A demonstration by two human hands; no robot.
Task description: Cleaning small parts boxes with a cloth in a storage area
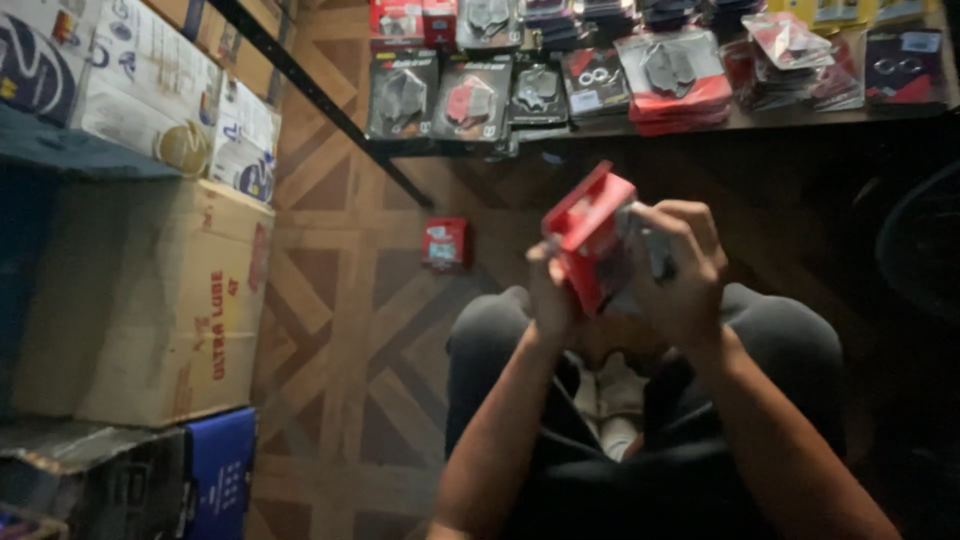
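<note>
A: Red box, gripped by left hand and right hand, fingers closed around it, above the lap.
B: Open floor left of it; grey contents blurred.

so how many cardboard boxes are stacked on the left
3 plain ones: a large brown box mid-left, a white printed box above it, a dark box below. More may be hidden off-frame.

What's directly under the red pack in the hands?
Under the red pack, held by the left hand and right hand, are the person's dark-trousered knees. The floor beneath is covered, as is the pack's underside.
</note>
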